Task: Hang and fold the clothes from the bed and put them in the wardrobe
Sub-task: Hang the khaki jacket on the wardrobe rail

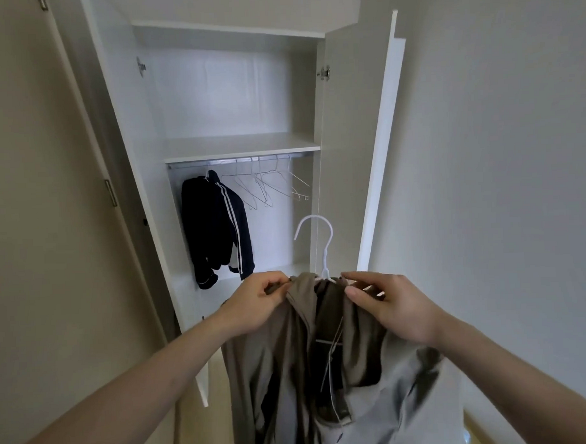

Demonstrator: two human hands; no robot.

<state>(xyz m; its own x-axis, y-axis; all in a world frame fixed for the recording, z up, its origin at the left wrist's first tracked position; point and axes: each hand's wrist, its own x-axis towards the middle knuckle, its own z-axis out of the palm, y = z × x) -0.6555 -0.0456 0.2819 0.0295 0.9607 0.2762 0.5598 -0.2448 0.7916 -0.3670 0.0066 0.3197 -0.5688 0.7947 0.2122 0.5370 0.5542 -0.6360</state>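
A taupe hooded garment (286,358) hangs on a white hanger (313,227) in front of the open white wardrobe (242,147). My left hand (254,303) pinches the garment's left shoulder at the hanger's end. My right hand (387,301) grips the right shoulder and the hanger's other end. The hanger's hook points up, below the rail (236,160) and apart from it. Inside, a dark navy jacket (215,224) with white stripes hangs on the rail at the left.
Several bare wire hangers (270,186) hang on the rail to the right of the navy jacket. A bare shelf sits above the rail. The wardrobe's right door (379,152) stands open beside a plain wall; the left door (82,129) is open too.
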